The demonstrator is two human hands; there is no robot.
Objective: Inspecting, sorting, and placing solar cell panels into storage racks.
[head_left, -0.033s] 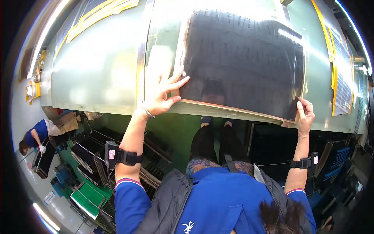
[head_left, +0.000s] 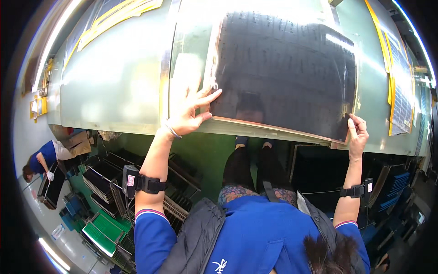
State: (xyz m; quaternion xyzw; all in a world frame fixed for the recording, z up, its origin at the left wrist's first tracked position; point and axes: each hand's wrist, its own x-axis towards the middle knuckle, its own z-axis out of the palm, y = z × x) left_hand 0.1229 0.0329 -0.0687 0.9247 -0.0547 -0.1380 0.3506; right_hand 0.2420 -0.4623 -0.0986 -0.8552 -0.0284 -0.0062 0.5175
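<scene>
A large dark rectangular panel [head_left: 285, 73] with a thin copper-coloured border lies on a pale, glossy worktable [head_left: 114, 86], slightly skewed, its right near corner at the table's front edge. My left hand [head_left: 194, 107] rests at the panel's near left corner, fingers spread, with thumb and index finger against its edge. At the near right corner, my right hand [head_left: 358, 130] pinches the panel between thumb and fingers. Light glares off the panel's upper right and the tabletop. Its far edge fades into that glare.
Yellow-edged sheets [head_left: 121, 16] lie at the far left, and a yellow-framed gridded film [head_left: 401, 86] at the right. Below the table stand racks of dark boards [head_left: 102, 182] and a green rack [head_left: 105, 230]. At far left a co-worker [head_left: 43, 160] bends over a dark board.
</scene>
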